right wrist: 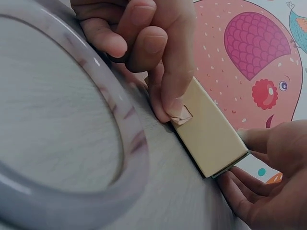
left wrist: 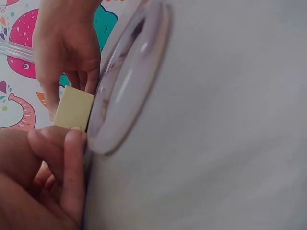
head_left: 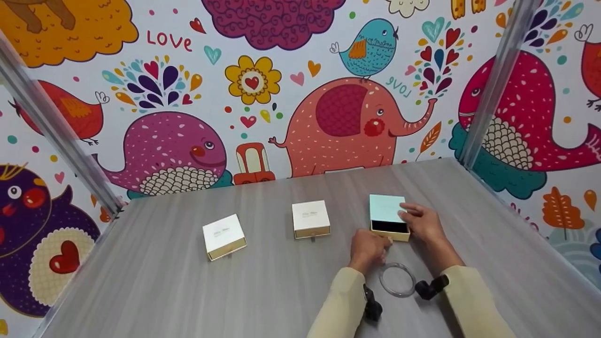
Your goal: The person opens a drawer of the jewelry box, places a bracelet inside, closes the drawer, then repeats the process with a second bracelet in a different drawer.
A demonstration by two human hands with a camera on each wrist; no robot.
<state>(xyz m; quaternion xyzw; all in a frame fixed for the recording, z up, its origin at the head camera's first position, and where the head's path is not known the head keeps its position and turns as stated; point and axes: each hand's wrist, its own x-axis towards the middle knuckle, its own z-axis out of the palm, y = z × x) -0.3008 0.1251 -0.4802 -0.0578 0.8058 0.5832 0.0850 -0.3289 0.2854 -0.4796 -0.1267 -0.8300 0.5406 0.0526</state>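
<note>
A small drawer box [head_left: 387, 208] with a light turquoise sleeve stands at the right of the table, its drawer [head_left: 390, 227] partly out and showing a dark inside. My left hand [head_left: 369, 249] pinches the small ribbon tab [right wrist: 181, 116] on the drawer's cream front. With thumb and fingers at the sleeve's right side, my right hand [head_left: 425, 225] holds the box. A translucent bangle [head_left: 398, 295] with purplish-brown streaks lies flat on the table between my wrists, nearer to me than the box.
Two white drawer boxes, a middle one [head_left: 311, 216] and a left one [head_left: 224, 233], stand closed on the grey wood-grain table [head_left: 178, 291]. Behind rises a cartoon-printed wall [head_left: 263, 126], with metal posts at the back corners.
</note>
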